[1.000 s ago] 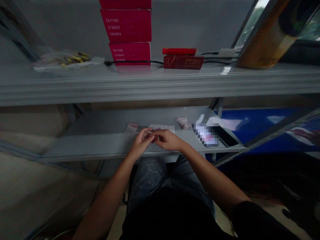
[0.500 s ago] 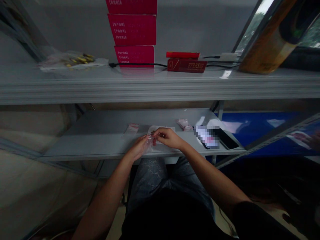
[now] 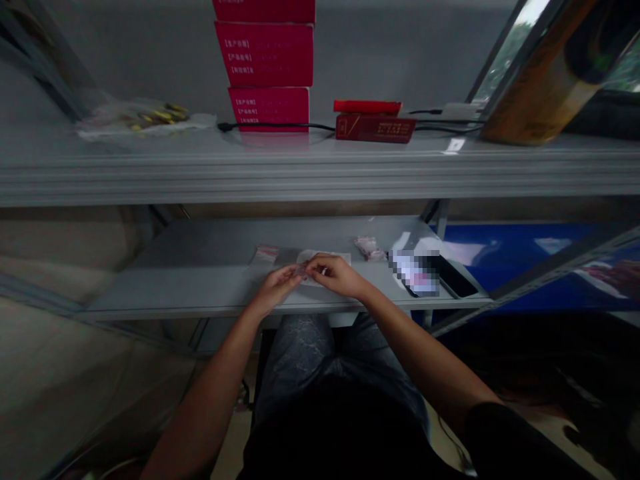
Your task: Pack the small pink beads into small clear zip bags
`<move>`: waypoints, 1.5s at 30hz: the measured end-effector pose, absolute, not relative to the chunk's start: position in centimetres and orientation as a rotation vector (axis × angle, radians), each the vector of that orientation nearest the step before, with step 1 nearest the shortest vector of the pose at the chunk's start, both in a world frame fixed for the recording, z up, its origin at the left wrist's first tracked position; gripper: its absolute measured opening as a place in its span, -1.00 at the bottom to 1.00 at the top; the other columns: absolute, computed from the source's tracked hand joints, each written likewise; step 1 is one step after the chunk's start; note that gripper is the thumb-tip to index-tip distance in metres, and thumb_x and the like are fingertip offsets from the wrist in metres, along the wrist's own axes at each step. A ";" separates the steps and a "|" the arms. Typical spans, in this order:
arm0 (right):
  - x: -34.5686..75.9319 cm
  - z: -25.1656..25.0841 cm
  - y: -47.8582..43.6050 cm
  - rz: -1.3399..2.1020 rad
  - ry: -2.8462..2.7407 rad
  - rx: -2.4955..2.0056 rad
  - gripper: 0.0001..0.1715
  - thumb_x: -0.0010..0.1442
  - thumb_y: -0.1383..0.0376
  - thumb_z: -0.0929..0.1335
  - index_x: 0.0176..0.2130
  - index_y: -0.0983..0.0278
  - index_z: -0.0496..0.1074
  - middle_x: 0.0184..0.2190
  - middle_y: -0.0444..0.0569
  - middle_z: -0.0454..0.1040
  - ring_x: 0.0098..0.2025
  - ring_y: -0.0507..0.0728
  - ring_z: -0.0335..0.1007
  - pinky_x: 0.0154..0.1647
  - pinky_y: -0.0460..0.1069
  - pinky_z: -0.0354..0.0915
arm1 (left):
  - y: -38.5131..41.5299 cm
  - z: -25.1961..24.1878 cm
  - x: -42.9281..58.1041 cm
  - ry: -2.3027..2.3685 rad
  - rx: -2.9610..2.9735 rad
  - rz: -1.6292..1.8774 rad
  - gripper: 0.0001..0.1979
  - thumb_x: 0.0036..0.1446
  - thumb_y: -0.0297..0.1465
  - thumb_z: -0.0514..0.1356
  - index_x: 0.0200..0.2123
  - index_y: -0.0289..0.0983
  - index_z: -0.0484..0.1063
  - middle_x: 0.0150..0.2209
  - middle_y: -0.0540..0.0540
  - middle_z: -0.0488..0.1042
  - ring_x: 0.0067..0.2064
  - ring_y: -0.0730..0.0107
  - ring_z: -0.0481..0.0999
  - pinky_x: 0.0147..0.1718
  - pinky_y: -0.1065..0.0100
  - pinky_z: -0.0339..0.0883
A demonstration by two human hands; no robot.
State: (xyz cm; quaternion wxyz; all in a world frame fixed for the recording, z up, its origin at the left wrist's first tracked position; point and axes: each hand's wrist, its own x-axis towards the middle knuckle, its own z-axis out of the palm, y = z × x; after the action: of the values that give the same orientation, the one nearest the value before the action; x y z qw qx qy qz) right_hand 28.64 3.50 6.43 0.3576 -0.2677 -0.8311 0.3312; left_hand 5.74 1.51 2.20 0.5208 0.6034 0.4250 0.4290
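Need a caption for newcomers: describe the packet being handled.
On the lower grey shelf, near its front edge, the left hand and right hand meet. The small plastic packet is pinched between their fingers, unlike the left pinkish packet and right pinkish packet, lying untouched.

Magenta boxes with pale lettering, red carton, grey shelf, blue sheet.
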 end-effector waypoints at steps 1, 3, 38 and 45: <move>28.6 6.3 3.6 0.843 -2.151 -0.684 -0.79 0.40 0.24 0.33 -0.16 0.27 0.55 -0.19 -0.01 0.57 -0.17 0.10 0.48 -0.09 -0.01 0.37 | 1.6 2.2 5.7 1.024 1.489 1.017 -0.54 0.10 -0.05 0.35 -0.03 -0.20 0.59 -0.02 -0.22 0.63 -0.04 0.13 0.58 -0.06 0.16 0.46; 28.5 6.0 3.7 0.824 -2.160 -0.675 -0.80 0.40 0.26 0.33 -0.15 0.27 0.55 -0.19 -0.02 0.57 -0.19 0.09 0.48 -0.10 -0.02 0.37 | 1.7 2.2 5.8 1.035 1.551 1.027 -0.61 0.11 -0.09 0.34 -0.07 -0.17 0.60 -0.04 -0.20 0.64 -0.03 0.13 0.59 -0.04 0.16 0.46; 30.7 2.7 7.6 0.291 -2.269 -1.633 -0.77 0.32 0.23 0.40 -0.18 0.32 0.63 -0.17 0.15 0.66 -0.18 0.21 0.59 -0.22 -0.04 0.31 | 0.1 1.1 7.3 1.542 2.452 0.967 -0.62 0.17 -0.24 0.39 0.03 -0.18 0.51 -0.09 -0.17 0.60 -0.02 0.03 0.56 0.00 0.09 0.40; 30.7 2.7 7.3 0.616 -1.845 -1.388 -0.77 0.27 0.34 0.32 -0.26 0.34 0.59 -0.30 0.05 0.65 -0.26 0.16 0.56 -0.21 -0.03 0.36 | 0.1 1.0 7.4 1.559 2.437 0.994 -0.59 0.14 -0.25 0.41 0.05 -0.17 0.49 -0.08 -0.17 0.61 -0.04 0.05 0.58 -0.02 0.11 0.42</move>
State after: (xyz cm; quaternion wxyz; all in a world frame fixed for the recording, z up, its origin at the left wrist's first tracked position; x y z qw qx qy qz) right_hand 30.71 7.33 2.69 0.3671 -0.5401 -0.7183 0.2398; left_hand 7.37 0.06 0.96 0.0415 0.7960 0.5092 0.3246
